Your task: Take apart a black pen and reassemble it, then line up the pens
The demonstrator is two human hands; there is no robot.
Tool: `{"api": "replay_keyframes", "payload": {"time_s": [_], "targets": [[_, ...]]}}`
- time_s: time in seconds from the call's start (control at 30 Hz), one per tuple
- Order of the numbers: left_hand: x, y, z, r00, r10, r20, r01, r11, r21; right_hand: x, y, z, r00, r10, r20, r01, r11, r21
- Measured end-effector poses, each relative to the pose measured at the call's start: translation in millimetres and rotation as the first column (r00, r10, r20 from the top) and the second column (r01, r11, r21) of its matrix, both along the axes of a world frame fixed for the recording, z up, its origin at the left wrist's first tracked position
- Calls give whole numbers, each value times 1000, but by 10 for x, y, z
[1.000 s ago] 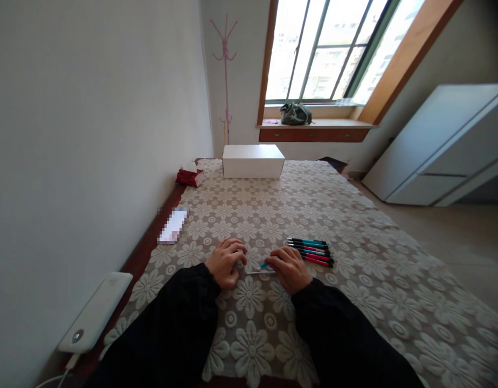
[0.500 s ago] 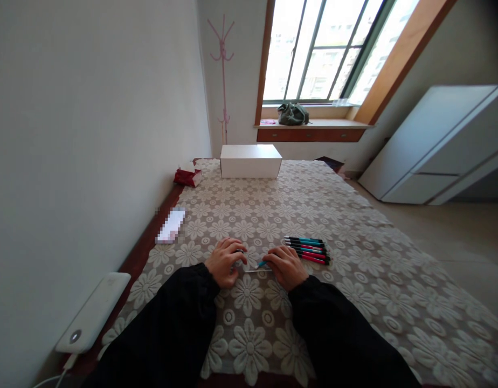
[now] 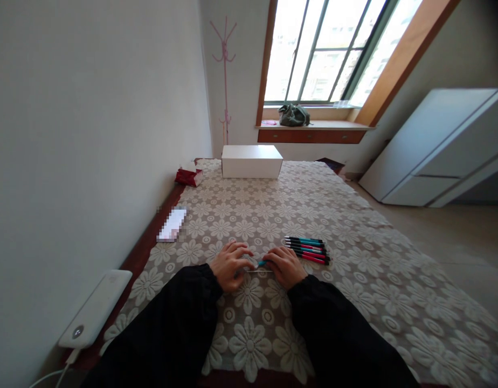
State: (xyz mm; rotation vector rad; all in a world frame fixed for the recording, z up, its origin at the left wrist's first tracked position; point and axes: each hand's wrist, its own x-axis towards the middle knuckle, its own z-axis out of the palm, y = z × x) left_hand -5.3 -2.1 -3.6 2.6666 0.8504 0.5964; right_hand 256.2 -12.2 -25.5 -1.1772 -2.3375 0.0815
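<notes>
My right hand (image 3: 286,266) has its fingers closed around a teal pen (image 3: 261,263), whose end pokes out to the left past the fingertips. The hand covers the rest of the pen. My left hand (image 3: 232,266) is just to the left, its fingers bent and spread, the fingertips close to the pen's pointed end. Whether they touch it I cannot tell. A thin white stick (image 3: 258,271) lies across the tablecloth between the hands, its right end under my right hand. Beyond my right hand, a row of several teal, black and pink pens (image 3: 308,250) lies side by side.
A lace tablecloth (image 3: 249,210) with flowers covers the table. A white box (image 3: 252,163) stands at the far end. Along the left edge are a red packet (image 3: 188,177), a blurred phone-like thing (image 3: 172,225) and a white power bank (image 3: 96,308) with a cable.
My left hand has moved right, bringing its fingertips close to the teal pen's end. My right hand keeps its grip with little movement. The row of pens is unchanged.
</notes>
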Motion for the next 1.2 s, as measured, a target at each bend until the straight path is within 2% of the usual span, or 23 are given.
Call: {"api": "replay_keyframes", "payload": {"time_s": [0.4, 0.63, 0.77, 0.87, 1.0, 1.2], "targets": [[13, -10, -14, 1000, 12, 1, -12, 1000, -6, -26, -12, 27, 999, 39, -6, -39, 999, -4], [13, -19, 17, 1000, 9, 26, -10, 1000, 29, -44, -16, 34, 994, 29, -107, -38, 995, -91], [27, -42, 88, 993, -2, 122, -11, 994, 105, -87, -45, 109, 954, 52, -297, -103, 982, -157], [48, -77, 130, 972, 21, 236, -57, 987, 147, -146, -103, 178, 904, 81, -419, -186, 959, -214], [78, -130, 150, 932, 48, 359, -109, 982, 153, -226, -197, 203, 874, 96, -476, -254, 926, -281], [104, -182, 162, 900, 39, 433, -128, 976, 177, -281, -266, 173, 830, 56, -554, -281, 902, -329]]}}
